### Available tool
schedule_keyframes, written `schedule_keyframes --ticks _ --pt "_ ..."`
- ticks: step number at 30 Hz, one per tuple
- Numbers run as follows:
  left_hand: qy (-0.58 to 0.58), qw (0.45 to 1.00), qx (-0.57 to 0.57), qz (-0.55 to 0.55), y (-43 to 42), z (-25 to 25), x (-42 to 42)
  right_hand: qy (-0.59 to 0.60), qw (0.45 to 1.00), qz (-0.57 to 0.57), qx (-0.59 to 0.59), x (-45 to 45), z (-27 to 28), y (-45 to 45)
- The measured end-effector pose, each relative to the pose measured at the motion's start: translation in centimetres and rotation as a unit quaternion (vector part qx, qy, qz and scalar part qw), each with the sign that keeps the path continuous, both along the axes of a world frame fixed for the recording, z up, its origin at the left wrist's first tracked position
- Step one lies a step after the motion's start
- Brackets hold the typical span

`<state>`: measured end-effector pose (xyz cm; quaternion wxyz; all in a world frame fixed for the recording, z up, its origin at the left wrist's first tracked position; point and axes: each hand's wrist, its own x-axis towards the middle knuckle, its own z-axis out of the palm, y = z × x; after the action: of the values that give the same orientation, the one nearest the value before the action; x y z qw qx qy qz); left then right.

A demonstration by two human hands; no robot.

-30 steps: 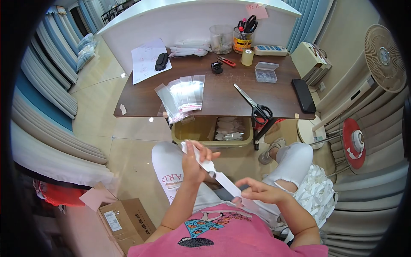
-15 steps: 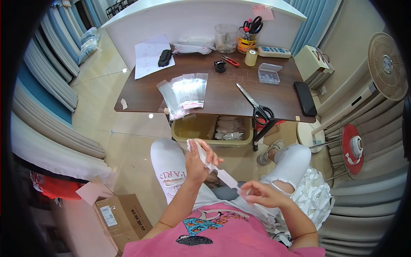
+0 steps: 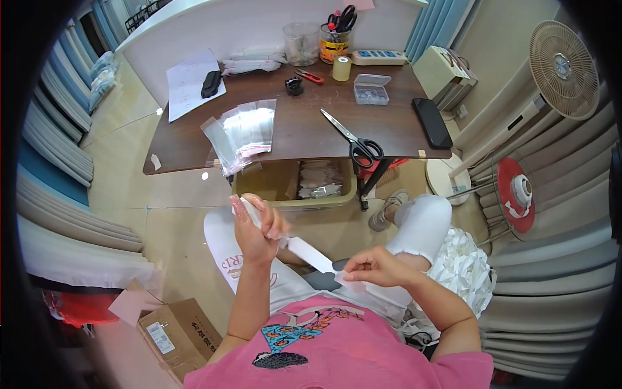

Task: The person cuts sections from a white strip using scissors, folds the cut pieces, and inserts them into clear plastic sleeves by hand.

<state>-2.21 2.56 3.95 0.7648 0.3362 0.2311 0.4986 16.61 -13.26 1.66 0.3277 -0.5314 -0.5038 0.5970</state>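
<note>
A long white strip (image 3: 311, 255), scalloped in places and looking like ribbon or paper, stretches between my hands above my lap. My left hand (image 3: 258, 230) is closed around a folded wad of it, fingers curled over the layers. With thumb and fingertips together, my right hand (image 3: 379, 266) pinches the strip farther along, close to my right thigh. Beside that thigh lies a large loose heap of the same white strip (image 3: 461, 275). Whether the heap joins the piece in my hands is hidden by my right arm.
On the brown table (image 3: 301, 136) are black-handled scissors (image 3: 353, 141), clear plastic bags (image 3: 245, 133), a phone (image 3: 432, 123) and a small clear box (image 3: 371, 91). A bin (image 3: 262, 185) with packed pieces stands below. A cardboard box (image 3: 181, 337) is at left, a fan (image 3: 562, 68) at right.
The view has shifted, so the table appears farther left and higher. My hands have drawn apart slightly, and a longer stretch of white strip shows between them.
</note>
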Motion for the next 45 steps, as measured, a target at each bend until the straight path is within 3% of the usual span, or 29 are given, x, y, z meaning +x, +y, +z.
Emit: schedule_keyframes --ticks 1,2,4,6,8,11,12,16,17,19,20,21,22,26,30,31,32,34,36,38,39,40,41,44,45 --pt "0.011 0.999 0.016 -0.039 0.2 -0.5 -0.5 0.114 0.993 -0.017 -0.024 0.1 0.5 0.4" --pt "0.010 0.999 0.017 -0.040 0.0 -1.3 -0.4 0.122 0.992 -0.018 -0.008 0.5 1.6 0.8" --pt "0.279 0.930 0.230 -0.059 -0.9 -3.8 0.3 0.088 0.992 -0.058 0.068 0.7 3.5 2.0" --pt "0.183 0.951 0.200 -0.149 -2.5 -5.5 1.8 0.056 0.990 -0.054 0.115 0.8 4.1 3.5" --pt "0.029 0.986 0.071 -0.147 -5.1 -5.6 3.8 0.005 0.957 -0.100 0.271 0.0 4.1 4.7" --pt "0.019 0.983 0.062 -0.170 -6.7 -3.1 5.0 0.013 0.964 -0.118 0.237 -0.9 3.9 5.4" --pt "0.075 0.987 0.073 -0.123 -7.0 -2.5 5.5 0.014 0.966 -0.131 0.224 -1.2 3.6 5.3" --pt "0.148 0.982 0.021 -0.115 -5.4 -1.8 4.1 0.125 0.972 -0.151 0.129 -1.9 2.4 3.9" --pt "0.074 0.994 0.013 -0.078 -4.8 -1.4 4.3 0.101 0.988 -0.083 0.084 -1.7 2.0 2.7" --pt "-0.010 0.998 -0.034 -0.046 -3.5 0.4 3.4 0.304 0.940 0.032 -0.150 -1.3 -0.2 0.0" --pt "-0.018 0.996 -0.069 -0.048 -2.2 1.4 1.7 0.306 0.931 0.081 -0.181 -1.5 0.8 -1.4" --pt "0.009 0.998 -0.037 -0.054 -0.9 1.9 0.7 0.297 0.930 0.112 -0.186 -1.4 1.4 -2.7" --pt "-0.098 0.987 -0.062 -0.115 0.5 2.3 -0.5 0.289 0.927 0.143 -0.192 -1.4 1.9 -3.9" --pt "-0.128 0.984 -0.013 -0.121 6.2 4.0 -5.0 0.253 0.944 0.042 -0.207 -1.5 4.2 -7.6" --pt "-0.108 0.992 0.001 -0.067 11.0 4.9 -7.6 0.164 0.944 0.071 -0.278 1.7 3.8 -9.9" --pt "-0.152 0.983 0.010 -0.104 12.5 4.9 -8.4 0.142 0.939 0.073 -0.304 2.5 3.8 -10.3" --pt "-0.148 0.984 0.016 -0.100 13.4 5.1 -9.1 0.070 0.934 0.081 -0.340 3.2 4.4 -10.5" --pt "-0.163 0.977 0.052 -0.124 15.8 4.2 -9.7 -0.032 0.948 0.079 -0.305 6.2 0.9 -11.3" --pt "-0.168 0.977 0.056 -0.120 17.1 3.6 -11.2 -0.191 0.906 0.086 -0.368 9.0 1.4 -11.7" --pt "-0.194 0.972 0.050 -0.120 18.5 3.0 -12.9 -0.394 0.866 0.065 -0.301 12.8 1.1 -12.8" --pt "-0.195 0.972 0.052 -0.124 19.3 2.6 -13.8 -0.509 0.827 0.033 -0.235 13.2 4.9 -11.8" --pt "-0.192 0.974 0.057 -0.106 19.9 2.2 -14.6 -0.579 0.781 -0.044 -0.228 13.7 8.6 -10.3" --pt "-0.190 0.976 0.061 -0.090 20.5 1.9 -15.5 -0.655 0.728 -0.189 -0.069 15.6 9.5 -10.3" --pt "-0.151 0.983 0.064 -0.078 20.8 1.7 -16.7 -0.626 0.544 -0.506 0.236 15.3 16.5 -6.6" --pt "-0.128 0.986 0.072 -0.076 20.7 1.9 -16.6 -0.600 0.546 -0.526 0.257 14.1 17.4 -5.5"
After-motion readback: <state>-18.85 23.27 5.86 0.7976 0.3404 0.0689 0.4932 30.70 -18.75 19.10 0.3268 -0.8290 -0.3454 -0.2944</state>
